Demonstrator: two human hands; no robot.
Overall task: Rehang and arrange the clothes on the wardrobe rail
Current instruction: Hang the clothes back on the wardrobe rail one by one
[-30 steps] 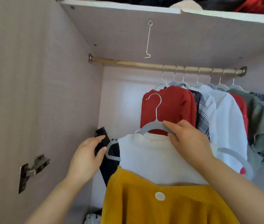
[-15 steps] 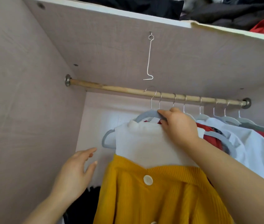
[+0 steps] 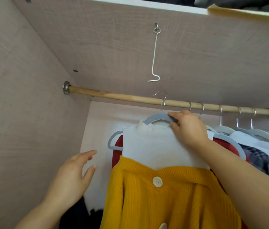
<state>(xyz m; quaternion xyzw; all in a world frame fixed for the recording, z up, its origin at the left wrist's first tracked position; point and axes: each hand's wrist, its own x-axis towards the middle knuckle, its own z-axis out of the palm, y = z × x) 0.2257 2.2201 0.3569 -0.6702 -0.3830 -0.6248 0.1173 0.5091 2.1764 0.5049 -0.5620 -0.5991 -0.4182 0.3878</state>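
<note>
Currently at the hanging step. Gripping the grey hanger [image 3: 157,117] with the right hand [image 3: 190,128], fingers curled round its top bar just right of the neck. Carrying on it a white top [image 3: 155,146] with a yellow cardigan [image 3: 163,204] buttoned over. Holding the hook [image 3: 162,100] up at the rail [image 3: 130,97], just left of the row of hung clothes [image 3: 254,142], with the tip above the wood and the shank crossing in front. Apparently not yet seated; cannot tell for certain. With the left hand [image 3: 71,177] low and to the left, fingers spread and relaxed, grasping nothing, apart from the cardigan. Close behind, a red garment [image 3: 118,146].

Next, probably: lift a touch, push far enough to clear the rail, lower until the hook takes the weight, then let go. Calls for care not to snag the neighbouring hook just to the right. Afterwards, likely slide right to close the gap.
</note>
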